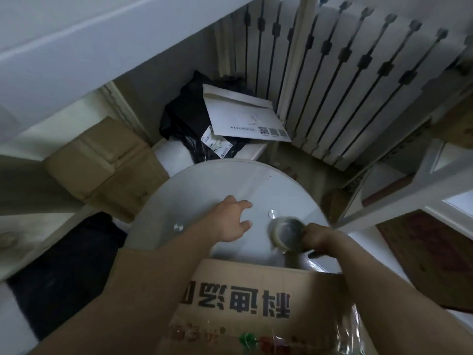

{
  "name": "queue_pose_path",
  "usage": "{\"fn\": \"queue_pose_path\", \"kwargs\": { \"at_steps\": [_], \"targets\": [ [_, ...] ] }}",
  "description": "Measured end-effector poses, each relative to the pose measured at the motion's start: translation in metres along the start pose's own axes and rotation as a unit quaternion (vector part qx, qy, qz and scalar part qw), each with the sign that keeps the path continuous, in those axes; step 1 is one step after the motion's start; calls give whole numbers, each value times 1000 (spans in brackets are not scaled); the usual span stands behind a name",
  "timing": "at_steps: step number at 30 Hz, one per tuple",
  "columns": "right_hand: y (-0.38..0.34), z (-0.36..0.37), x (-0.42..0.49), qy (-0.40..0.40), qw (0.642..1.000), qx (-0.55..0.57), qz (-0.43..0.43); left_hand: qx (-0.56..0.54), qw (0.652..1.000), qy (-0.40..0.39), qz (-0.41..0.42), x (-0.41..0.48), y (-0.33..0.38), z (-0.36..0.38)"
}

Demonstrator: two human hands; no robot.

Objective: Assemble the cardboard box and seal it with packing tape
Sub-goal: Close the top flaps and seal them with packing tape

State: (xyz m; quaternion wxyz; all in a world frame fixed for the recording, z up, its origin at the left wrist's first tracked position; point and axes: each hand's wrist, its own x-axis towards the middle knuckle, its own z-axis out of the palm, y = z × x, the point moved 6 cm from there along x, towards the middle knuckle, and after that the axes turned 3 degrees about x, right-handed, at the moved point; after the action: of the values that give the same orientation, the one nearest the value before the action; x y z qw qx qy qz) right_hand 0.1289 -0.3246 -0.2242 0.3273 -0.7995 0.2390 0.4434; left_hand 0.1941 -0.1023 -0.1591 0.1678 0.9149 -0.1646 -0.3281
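Observation:
A brown cardboard box (245, 301) with large black printed characters lies at the near edge of the round glass table (204, 183), under both my forearms. My right hand (318, 238) grips a roll of clear packing tape (284, 234) just beyond the box's far edge. A strip of clear tape (355, 326) trails back over the box's right side. My left hand (234, 219) hovers over the tabletop with fingers spread, holding nothing.
Flattened brown cartons (107, 165) lie on the floor to the left. Behind the table are a black bag (184, 116) and a white envelope (243, 114). A white radiator (358, 73) lines the far right wall. A white frame (399, 190) stands at right.

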Motion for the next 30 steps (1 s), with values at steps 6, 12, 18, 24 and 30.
{"fn": "queue_pose_path", "kwargs": {
  "at_steps": [6,12,18,24,30],
  "targets": [
    [-78,1,31,51,994,-10,-93,-9,1000,22,-4,9,-34,-24],
    [-90,-7,-5,103,984,77,-124,-24,999,32,-17,-10,-54,-39],
    [-60,-2,-99,199,973,29,-110,-3,1000,11,19,-66,-45,-36],
    [15,36,-171,256,961,61,89,52,986,67,-140,-137,-84,-33],
    [40,70,-209,239,953,143,120,-103,953,108,-263,-173,-121,-17]
  ]
}}
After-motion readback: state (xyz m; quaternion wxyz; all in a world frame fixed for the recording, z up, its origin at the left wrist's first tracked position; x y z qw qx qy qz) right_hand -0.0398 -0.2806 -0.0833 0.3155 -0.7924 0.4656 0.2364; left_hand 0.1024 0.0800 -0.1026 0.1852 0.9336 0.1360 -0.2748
